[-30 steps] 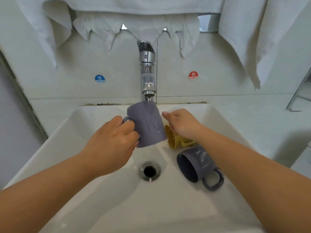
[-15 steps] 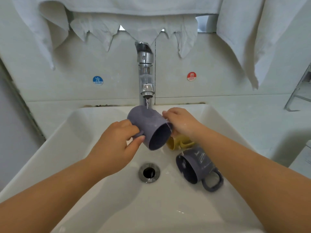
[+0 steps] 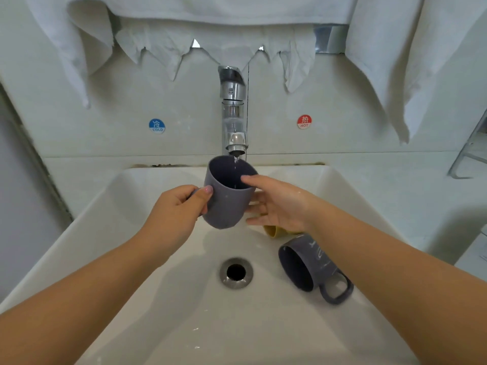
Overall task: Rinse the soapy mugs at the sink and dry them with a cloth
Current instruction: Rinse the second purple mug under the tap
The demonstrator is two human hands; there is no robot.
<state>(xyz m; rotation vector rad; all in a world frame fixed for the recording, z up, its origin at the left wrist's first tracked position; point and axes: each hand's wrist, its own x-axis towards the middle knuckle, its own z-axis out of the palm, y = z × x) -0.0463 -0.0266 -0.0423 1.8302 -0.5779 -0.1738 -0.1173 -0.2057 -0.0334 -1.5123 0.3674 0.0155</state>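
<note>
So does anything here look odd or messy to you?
A little. A grey mug lies tipped on its side in the sink, streaked with white suds, and a yellow mug lies half hidden behind the right hand. The paper towels hanging above the tap have ragged, torn edges.

I stand at a washroom basin (image 3: pixel 329 185); chrome tap (image 3: pixel 233 111) at twelve o'clock; cold (image 3: pixel 157 126) and hot (image 3: pixel 304 121) stickers on tiles; towels (image 3: pixel 390 61) overhead.
</note>
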